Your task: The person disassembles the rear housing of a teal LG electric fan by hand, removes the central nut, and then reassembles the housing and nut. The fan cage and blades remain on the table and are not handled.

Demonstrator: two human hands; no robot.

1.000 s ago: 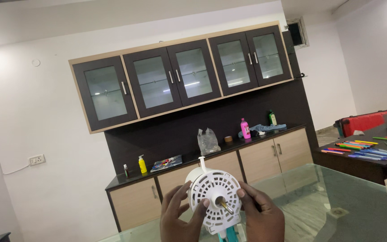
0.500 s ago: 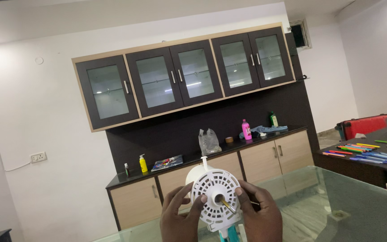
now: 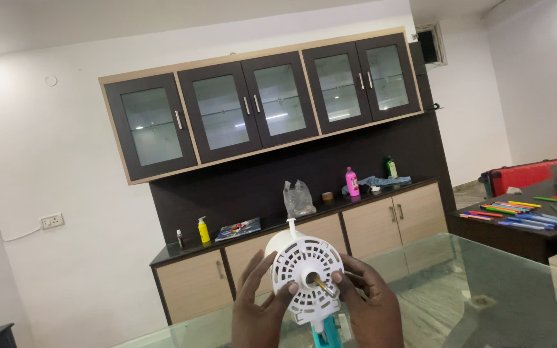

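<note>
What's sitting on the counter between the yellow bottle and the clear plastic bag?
Head view: a flat, colourful packet lies between the yellow bottle and plastic bag.

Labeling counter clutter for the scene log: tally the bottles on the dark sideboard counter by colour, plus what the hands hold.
Yellow plastic bottle: 1
Pink plastic bottle: 1
Green bottle: 1
Small dark bottle: 1
White slotted round plastic motor housing, held between left hand and right hand: 1
Total: 5

A dark wall cabinet with glass doors [image 3: 272, 103] hangs above a black counter holding a yellow bottle [image 3: 204, 230], pink bottle [image 3: 351, 182] and clear plastic bag [image 3: 298, 198]
</note>
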